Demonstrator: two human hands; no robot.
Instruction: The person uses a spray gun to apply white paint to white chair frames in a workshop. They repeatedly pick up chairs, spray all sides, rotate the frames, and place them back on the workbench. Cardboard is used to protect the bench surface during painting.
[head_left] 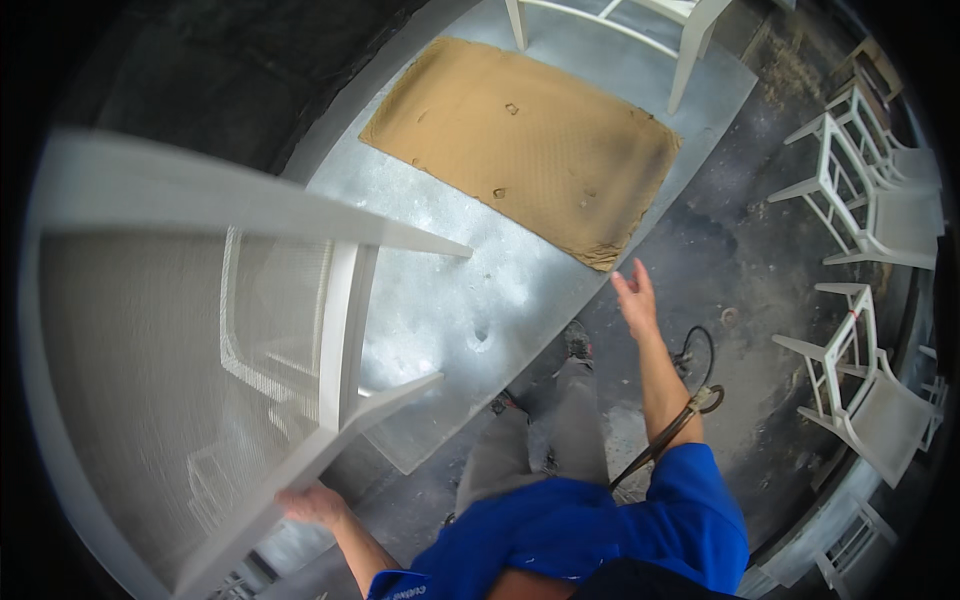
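Observation:
A large white chair (pixel 345 330) fills the left of the view, tilted and close to me, its legs pointing toward the sheet-covered surface. My left hand (pixel 312 505) grips the edge of its frame low on the left; some of the fingers are hidden behind the frame. Out in front, my right hand (pixel 637 300) holds nothing, with its fingers stretched and apart. It is nearest to the lower right corner of a brown cardboard sheet (pixel 530 130), which has a few small dents and worn edges.
The cardboard lies on a pale grey surface (pixel 430 290) with whitish marks. Another white chair (pixel 690 50) stands at its far end. Several white chairs (pixel 840 350) line the right side. A dark hose (pixel 655 447) passes by my right forearm over the stained floor (pixel 740 270).

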